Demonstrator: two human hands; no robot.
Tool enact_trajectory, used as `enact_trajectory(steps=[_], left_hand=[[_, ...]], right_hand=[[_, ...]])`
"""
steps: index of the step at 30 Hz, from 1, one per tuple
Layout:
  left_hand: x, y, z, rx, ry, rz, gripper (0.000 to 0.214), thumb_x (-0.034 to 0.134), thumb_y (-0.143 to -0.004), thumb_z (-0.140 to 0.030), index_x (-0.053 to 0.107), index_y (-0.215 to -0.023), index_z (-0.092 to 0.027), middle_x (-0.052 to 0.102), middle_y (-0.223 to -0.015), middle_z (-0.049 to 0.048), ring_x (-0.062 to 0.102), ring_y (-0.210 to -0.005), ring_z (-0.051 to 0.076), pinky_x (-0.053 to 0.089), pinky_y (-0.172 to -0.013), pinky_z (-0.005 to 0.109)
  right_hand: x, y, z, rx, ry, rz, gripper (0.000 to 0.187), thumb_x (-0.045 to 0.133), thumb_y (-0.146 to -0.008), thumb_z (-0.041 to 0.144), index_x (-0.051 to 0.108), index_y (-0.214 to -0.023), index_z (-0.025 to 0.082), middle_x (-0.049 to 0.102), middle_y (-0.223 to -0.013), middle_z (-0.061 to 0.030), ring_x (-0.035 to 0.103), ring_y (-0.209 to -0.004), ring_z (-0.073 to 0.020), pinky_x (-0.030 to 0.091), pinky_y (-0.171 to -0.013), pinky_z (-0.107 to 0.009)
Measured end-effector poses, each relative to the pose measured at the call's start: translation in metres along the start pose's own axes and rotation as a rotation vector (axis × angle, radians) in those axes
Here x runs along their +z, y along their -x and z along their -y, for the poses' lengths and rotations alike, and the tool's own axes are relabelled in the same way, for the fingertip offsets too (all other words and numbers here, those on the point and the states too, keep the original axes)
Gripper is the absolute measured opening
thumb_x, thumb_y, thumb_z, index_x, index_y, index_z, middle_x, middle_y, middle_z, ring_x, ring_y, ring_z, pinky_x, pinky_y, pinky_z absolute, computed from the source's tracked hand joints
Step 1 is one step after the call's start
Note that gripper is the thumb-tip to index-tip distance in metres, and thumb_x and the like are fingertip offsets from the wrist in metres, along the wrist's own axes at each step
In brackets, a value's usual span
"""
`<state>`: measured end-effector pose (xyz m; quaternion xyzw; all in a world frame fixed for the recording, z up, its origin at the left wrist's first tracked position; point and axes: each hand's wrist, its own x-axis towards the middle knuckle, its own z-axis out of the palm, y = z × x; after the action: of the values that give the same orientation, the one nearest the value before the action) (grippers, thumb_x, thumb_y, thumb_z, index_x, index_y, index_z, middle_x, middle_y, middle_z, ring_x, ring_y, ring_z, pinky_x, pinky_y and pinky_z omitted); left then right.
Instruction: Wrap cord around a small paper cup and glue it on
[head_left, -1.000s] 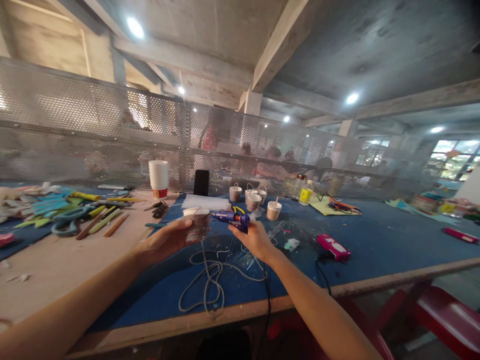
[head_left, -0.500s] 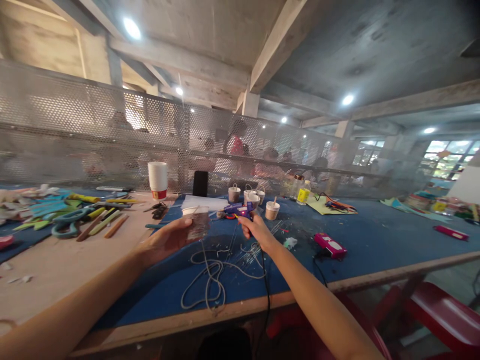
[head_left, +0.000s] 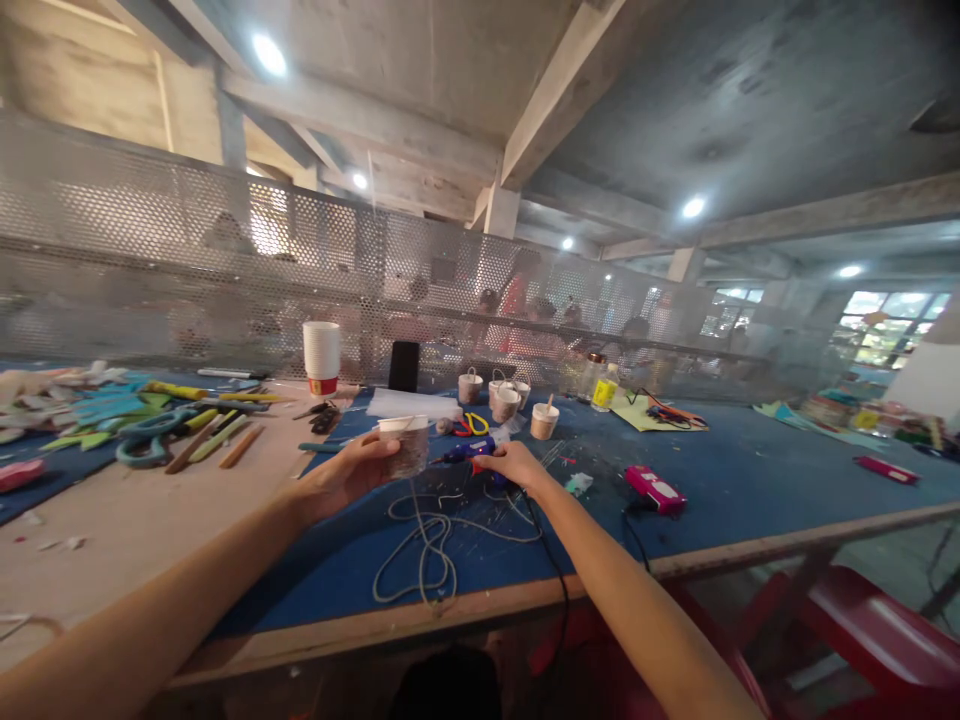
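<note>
My left hand (head_left: 358, 472) is closed around a paper cup (head_left: 405, 448) whose side is wrapped in grey cord. From the cup a loose length of cord (head_left: 424, 560) runs down and lies in loops on the blue mat. My right hand (head_left: 514, 465) grips a blue hot glue gun (head_left: 469, 450), its nozzle pointing left, close to the cup's side. Whether the nozzle touches the cup I cannot tell. Behind the gun lie yellow-and-red-handled pliers (head_left: 474, 424). Several small cord-wrapped cups with handles (head_left: 505, 402) stand farther back.
A stack of white paper cups (head_left: 322, 352) and a black phone (head_left: 404, 366) stand near the perforated metal screen (head_left: 315, 250). Scissors (head_left: 146, 437) and carving tools lie left. A pink device (head_left: 655, 489) and a yellow-labelled bottle (head_left: 604, 388) are on the right.
The glue gun has dropped lower and tilted, its nozzle now near the cup's lower side, and the pliers show behind it. My left hand still holds the cup, slightly farther right.
</note>
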<state>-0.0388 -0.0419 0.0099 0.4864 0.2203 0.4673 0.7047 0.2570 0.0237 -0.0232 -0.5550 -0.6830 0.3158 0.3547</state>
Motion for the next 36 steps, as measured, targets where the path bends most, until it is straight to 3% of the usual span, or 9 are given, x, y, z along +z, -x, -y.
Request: enact_trajectory(steps=[3, 6, 8, 11, 14, 17, 22, 27, 36], left_hand=[[-0.001, -0.001, 0.001, -0.007, 0.008, -0.002, 0.042, 0.065, -0.092, -0.019, 0.066, -0.134, -0.013, 0.079, -0.115, 0.0105, 0.074, -0.103, 0.024, 0.053, -0.097, 0.033], [-0.003, -0.002, 0.002, -0.017, 0.009, 0.011, 0.041, 0.067, -0.090, -0.018, 0.067, -0.131, -0.014, 0.080, -0.112, 0.0115, 0.076, -0.098, 0.025, 0.055, -0.094, 0.035], [-0.004, -0.003, 0.003, -0.032, 0.007, 0.041, 0.040, 0.068, -0.089, -0.018, 0.069, -0.128, -0.015, 0.079, -0.113, 0.0120, 0.076, -0.098, 0.026, 0.056, -0.093, 0.036], [-0.005, -0.004, 0.004, -0.060, -0.015, 0.109, 0.037, 0.069, -0.089, -0.021, 0.071, -0.125, -0.016, 0.078, -0.116, 0.0135, 0.075, -0.101, 0.027, 0.056, -0.094, 0.037], [-0.005, -0.004, 0.006, -0.068, -0.061, 0.175, 0.037, 0.069, -0.088, -0.023, 0.072, -0.124, -0.016, 0.076, -0.121, 0.0132, 0.073, -0.106, 0.027, 0.054, -0.096, 0.036], [-0.008, -0.005, 0.007, -0.072, -0.114, 0.193, 0.035, 0.068, -0.089, -0.024, 0.072, -0.123, -0.017, 0.075, -0.124, 0.0122, 0.071, -0.110, 0.027, 0.053, -0.097, 0.034], [-0.016, -0.007, 0.009, -0.085, -0.166, 0.214, 0.035, 0.064, -0.091, -0.028, 0.072, -0.123, -0.018, 0.075, -0.122, 0.0125, 0.070, -0.109, 0.027, 0.053, -0.097, 0.035], [-0.015, -0.007, 0.010, -0.112, -0.196, 0.241, 0.038, 0.065, -0.090, -0.030, 0.071, -0.126, -0.018, 0.073, -0.125, 0.0142, 0.068, -0.113, 0.028, 0.051, -0.100, 0.038], [-0.014, -0.005, 0.012, -0.144, -0.201, 0.218, 0.039, 0.063, -0.091, -0.028, 0.069, -0.129, -0.021, 0.072, -0.126, 0.0127, 0.068, -0.112, 0.027, 0.051, -0.098, 0.037]], right_hand=[[-0.001, 0.001, 0.000, -0.047, 0.233, -0.053, 0.051, 0.082, -0.067, 0.056, 0.053, -0.047, 0.019, 0.037, -0.039, 0.0086, 0.039, -0.042, -0.0083, 0.027, -0.045, -0.020], [0.000, 0.006, 0.002, -0.048, 0.406, -0.110, 0.045, 0.079, -0.072, 0.058, 0.061, -0.054, 0.020, 0.052, -0.051, 0.0035, 0.051, -0.052, -0.0124, 0.033, -0.051, -0.022], [0.002, 0.009, 0.007, -0.112, 0.462, -0.183, 0.038, 0.074, -0.080, 0.055, 0.068, -0.067, 0.020, 0.062, -0.069, -0.0006, 0.058, -0.064, -0.0150, 0.041, -0.060, -0.024], [0.004, 0.012, 0.025, -0.355, 0.365, -0.255, 0.019, 0.061, -0.095, 0.036, 0.071, -0.098, 0.020, 0.066, -0.101, -0.0047, 0.063, -0.083, -0.0159, 0.048, -0.078, -0.028], [0.008, 0.015, 0.053, -0.651, 0.163, -0.097, 0.028, 0.050, -0.100, 0.023, 0.066, -0.123, 0.023, 0.064, -0.115, -0.0069, 0.062, -0.106, -0.0170, 0.048, -0.096, -0.031], [0.016, 0.018, 0.078, -0.792, 0.042, 0.121, 0.037, 0.048, -0.099, 0.014, 0.065, -0.130, 0.027, 0.062, -0.125, -0.0060, 0.059, -0.117, -0.0165, 0.044, -0.108, -0.032], [0.023, 0.019, 0.092, -0.720, -0.097, 0.277, 0.039, 0.051, -0.086, 0.004, 0.072, -0.112, 0.025, 0.064, -0.131, -0.0038, 0.055, -0.128, -0.0189, 0.043, -0.111, -0.037], [0.016, 0.024, 0.090, -0.592, -0.325, 0.415, 0.018, 0.055, -0.093, 0.018, 0.071, -0.101, 0.020, 0.069, -0.124, -0.0048, 0.061, -0.121, -0.0197, 0.044, -0.109, -0.037], [0.020, 0.018, 0.076, -0.574, -0.306, 0.330, 0.026, 0.063, -0.095, 0.044, 0.070, -0.098, 0.019, 0.070, -0.120, -0.0067, 0.064, -0.110, -0.0188, 0.050, -0.099, -0.034]])
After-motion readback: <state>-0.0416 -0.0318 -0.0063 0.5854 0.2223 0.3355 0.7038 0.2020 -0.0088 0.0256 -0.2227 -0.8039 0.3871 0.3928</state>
